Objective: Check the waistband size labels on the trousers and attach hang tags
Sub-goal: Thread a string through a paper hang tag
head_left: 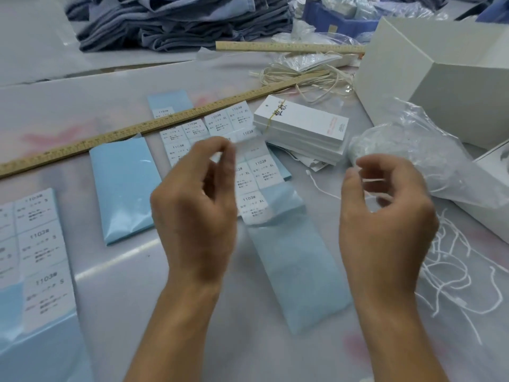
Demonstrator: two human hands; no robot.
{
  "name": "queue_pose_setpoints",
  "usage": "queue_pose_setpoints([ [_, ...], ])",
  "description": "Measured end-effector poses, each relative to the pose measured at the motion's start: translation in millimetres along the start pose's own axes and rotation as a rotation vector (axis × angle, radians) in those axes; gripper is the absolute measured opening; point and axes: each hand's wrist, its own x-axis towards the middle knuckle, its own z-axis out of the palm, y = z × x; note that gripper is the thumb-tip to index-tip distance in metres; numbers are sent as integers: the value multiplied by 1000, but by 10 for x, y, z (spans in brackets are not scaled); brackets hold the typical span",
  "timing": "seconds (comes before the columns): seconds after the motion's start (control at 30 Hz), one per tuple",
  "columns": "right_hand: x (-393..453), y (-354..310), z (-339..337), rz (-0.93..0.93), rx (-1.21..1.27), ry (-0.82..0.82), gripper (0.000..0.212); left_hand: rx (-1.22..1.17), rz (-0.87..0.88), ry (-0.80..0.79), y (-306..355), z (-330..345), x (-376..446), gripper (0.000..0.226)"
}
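Hang tags (301, 125): a white stack tied with yellow thread, on the table just beyond the sticker sheets, between ruler and plastic bag.
Handling: stiff card, light, probably slick in a stack; judged best lifted by the long edges, or threaded at the punched hole near the top corner.
Trousers (170, 20): folded blue pile at the far edge, well apart from both hands; soft and floppy.
Left hand (195, 199): raised, fingertips pinched on a blurred sticker over the XL sheet (256, 172).
Right hand (385, 205): raised, fingers curled, pinching a thin white string (325, 188) that trails to the table.
Loose strings (451, 271): limp, tangle easily.
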Motion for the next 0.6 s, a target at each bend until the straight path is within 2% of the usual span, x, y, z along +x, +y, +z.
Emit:
queue_pose_setpoints([
  [0.03,-5,-31,1,7,122,-29,3,46,116,-10,40,12,-41,16],
  [0.1,-34,-102,25,280,477,-186,9,82,254,-91,117,61,-133,17],
  [0.17,-54,-160,43,632,774,-353,15,73,276,-159,168,107,-200,17],
  [0.23,-31,-147,48,799,851,-394,19,68,254,-194,180,133,-217,18],
  [0.5,-11,-106,51,891,912,-334,19,106,298,-336,165,128,-207,7],
  [0.6,-9,-98,50,917,916,-332,18,134,308,-381,181,131,-215,12],
])
